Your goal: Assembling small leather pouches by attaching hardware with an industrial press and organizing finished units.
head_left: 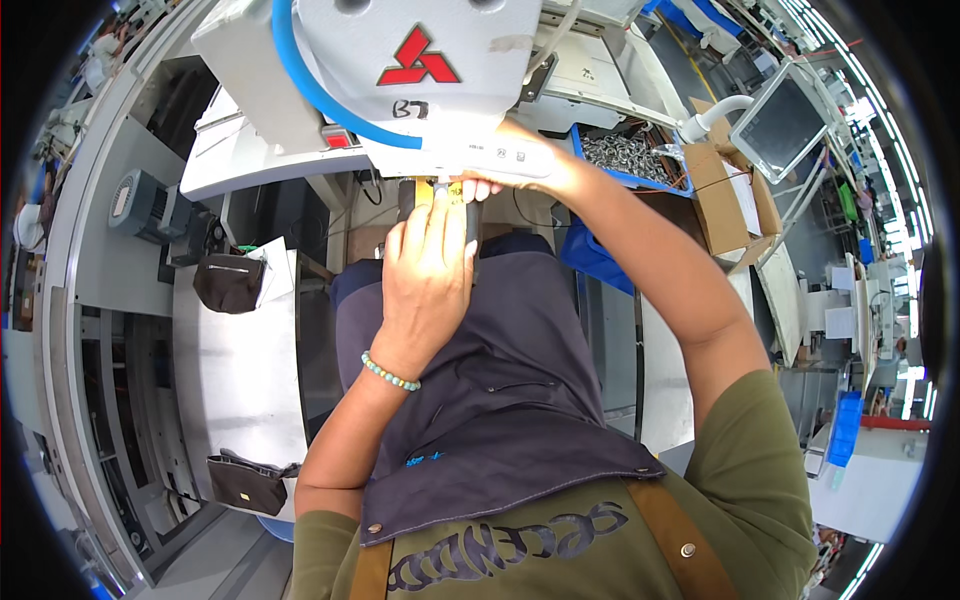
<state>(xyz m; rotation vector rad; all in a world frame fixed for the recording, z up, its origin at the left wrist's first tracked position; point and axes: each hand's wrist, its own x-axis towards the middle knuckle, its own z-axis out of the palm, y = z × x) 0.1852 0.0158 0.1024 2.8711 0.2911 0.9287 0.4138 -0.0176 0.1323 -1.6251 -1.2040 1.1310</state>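
Observation:
Under the white head of what looks like an industrial sewing machine [460,50], a yellow plate [424,190] shows between dark edges. My left hand [430,260], a beaded bracelet on its wrist, lies over it with fingers stretched forward and close together. Beside that hand runs a dark, narrow piece [477,240], largely covered by the fingers. From the right, my right hand [482,189] reaches in behind the machine's head. Only its curled fingertips show, near the left fingertips; the machine hides the rest and whatever they grip.
A blue hose [300,70] curves down the machine's front. At the right stand a blue tray of metal parts [625,155], a cardboard box [725,200] and a screen on an arm [780,118]. Dark pouches [229,283] lie on the metal table [235,390] at left.

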